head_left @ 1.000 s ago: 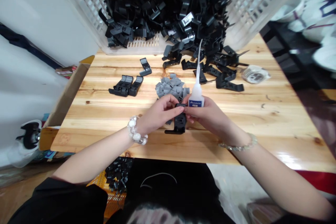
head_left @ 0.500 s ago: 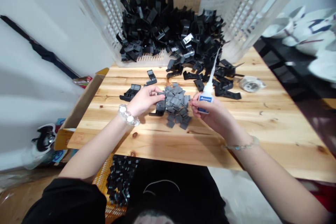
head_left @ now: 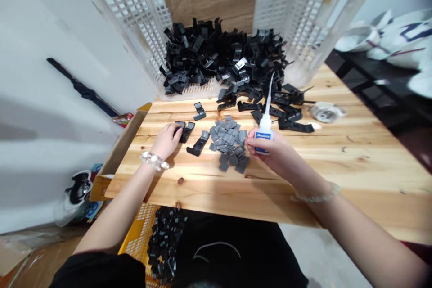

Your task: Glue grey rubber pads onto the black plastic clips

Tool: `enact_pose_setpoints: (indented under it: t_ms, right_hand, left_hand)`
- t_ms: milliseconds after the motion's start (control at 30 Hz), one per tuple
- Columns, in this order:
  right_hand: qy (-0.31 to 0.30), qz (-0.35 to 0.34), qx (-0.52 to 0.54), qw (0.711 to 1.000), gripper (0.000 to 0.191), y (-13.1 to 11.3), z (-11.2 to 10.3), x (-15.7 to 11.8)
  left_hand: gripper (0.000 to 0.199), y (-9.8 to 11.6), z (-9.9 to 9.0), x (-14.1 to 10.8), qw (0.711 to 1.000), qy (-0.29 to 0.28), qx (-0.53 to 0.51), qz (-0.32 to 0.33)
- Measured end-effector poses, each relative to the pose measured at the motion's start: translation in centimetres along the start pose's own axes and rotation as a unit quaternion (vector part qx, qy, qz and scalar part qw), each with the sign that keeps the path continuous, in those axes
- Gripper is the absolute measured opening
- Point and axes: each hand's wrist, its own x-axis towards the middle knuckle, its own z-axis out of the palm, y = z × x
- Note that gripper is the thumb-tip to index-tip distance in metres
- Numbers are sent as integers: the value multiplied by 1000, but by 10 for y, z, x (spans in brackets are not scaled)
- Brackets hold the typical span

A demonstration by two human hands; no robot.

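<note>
My left hand [head_left: 167,140] rests low over the table at the left, its fingers bent onto the end of a black plastic clip [head_left: 187,132]. Another black clip beside it is partly covered by the fingertips. Between that hand and a heap of thin grey square pads [head_left: 227,136] lies a separate black clip [head_left: 198,144]. A small glue bottle [head_left: 263,137] with a blue label and a long thin nozzle stands upright in my right hand [head_left: 270,149]. That hand is closed around the bottle, just right of the heap.
A white plastic basket [head_left: 131,22] on its side at the back spills black clips [head_left: 222,54] onto the wooden table [head_left: 209,189]. A tape roll [head_left: 326,112] lies at the right. Below the front edge, a yellow basket [head_left: 135,229] holds small black pieces. A cardboard box [head_left: 126,144] borders the left edge.
My left hand has let go of the clip by the grey pads and moved left to the other clips. My right hand still holds the glue bottle. The view has shifted slightly.
</note>
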Motion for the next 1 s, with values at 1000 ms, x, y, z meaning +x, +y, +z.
enact_pose_setpoints:
  t_ms: [1000]
  right_hand:
    - [24, -19, -24, 999, 11, 2, -1, 1]
  left_hand:
    - [30, -73, -26, -287, 962, 80, 113, -236]
